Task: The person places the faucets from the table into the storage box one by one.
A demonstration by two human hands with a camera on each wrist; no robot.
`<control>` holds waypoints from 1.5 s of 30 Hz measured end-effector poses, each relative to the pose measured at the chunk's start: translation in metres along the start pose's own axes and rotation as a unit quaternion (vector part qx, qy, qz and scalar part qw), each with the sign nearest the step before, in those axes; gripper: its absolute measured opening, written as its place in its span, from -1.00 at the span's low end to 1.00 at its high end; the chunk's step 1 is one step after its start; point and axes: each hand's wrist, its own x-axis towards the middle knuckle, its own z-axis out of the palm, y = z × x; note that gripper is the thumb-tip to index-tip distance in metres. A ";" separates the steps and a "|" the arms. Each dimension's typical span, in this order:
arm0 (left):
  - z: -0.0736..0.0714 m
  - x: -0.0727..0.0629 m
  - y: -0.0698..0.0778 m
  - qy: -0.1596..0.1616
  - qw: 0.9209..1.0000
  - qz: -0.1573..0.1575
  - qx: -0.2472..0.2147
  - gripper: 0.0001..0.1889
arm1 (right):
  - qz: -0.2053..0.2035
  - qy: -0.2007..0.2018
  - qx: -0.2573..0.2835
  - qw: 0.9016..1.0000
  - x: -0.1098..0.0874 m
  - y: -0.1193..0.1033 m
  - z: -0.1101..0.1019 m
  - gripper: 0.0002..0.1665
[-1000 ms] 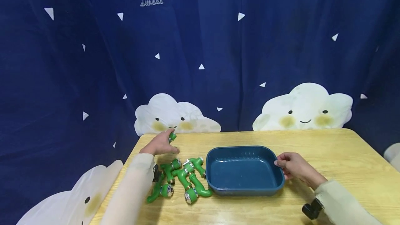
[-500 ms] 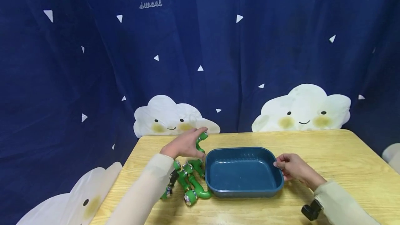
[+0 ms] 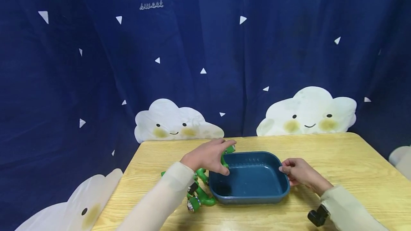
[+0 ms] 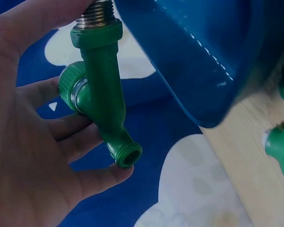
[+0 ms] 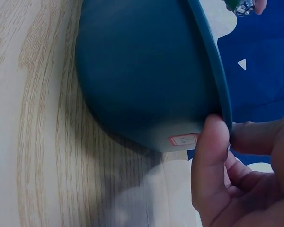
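Note:
My left hand [image 3: 208, 157] is over the left end of a dark blue plastic tub [image 3: 250, 199], gripping a green tap. In the left wrist view this green tap [image 4: 104, 85] shows a threaded metal inlet by the thumb, a round knob against the fingers and an open spout near the little finger. At the tub's right end, my right hand [image 3: 303, 174] pinches the rim between thumb and fingers. A small red-bordered label [image 5: 183, 139] is on the tub's outer wall, close to the thumb.
Several more green taps [image 3: 204, 197] lie against the tub's left side, partly hidden by my left forearm. The tub stands on a light wooden table [image 3: 324, 149]. Behind the table hangs a dark blue curtain [image 3: 179, 63] with white clouds and triangles.
My left hand has carried the tap rightward from the table's left back area to above the tub. The right hand keeps its pinch on the rim.

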 end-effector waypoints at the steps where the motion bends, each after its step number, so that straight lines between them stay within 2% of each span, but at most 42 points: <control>1: 0.000 0.001 0.002 0.000 1.000 0.002 -0.001 0.01 | 0.000 -0.002 0.001 1.000 0.000 0.000 0.000 -0.75; 8: 0.003 0.010 0.015 -0.010 1.000 0.020 -0.005 0.01 | 0.001 0.004 -0.007 1.000 0.002 -0.001 -0.003 -0.78; 16: 0.017 0.030 0.038 -0.034 0.998 0.059 0.007 0.00 | 0.005 0.004 -0.021 1.000 0.003 -0.002 -0.002 -0.79; 22: 0.017 0.040 0.055 -0.077 0.996 0.053 0.017 0.01 | 0.012 0.006 -0.014 1.000 0.003 -0.002 -0.002 -0.77; 36: 0.037 0.059 0.061 -0.117 0.987 0.077 0.076 0.00 | 0.011 -0.010 -0.008 1.000 0.002 -0.004 -0.004 -0.74; 45: 0.036 0.069 0.065 -0.153 0.977 0.088 0.123 0.03 | 0.006 -0.027 0.001 1.000 0.000 -0.001 -0.004 -0.74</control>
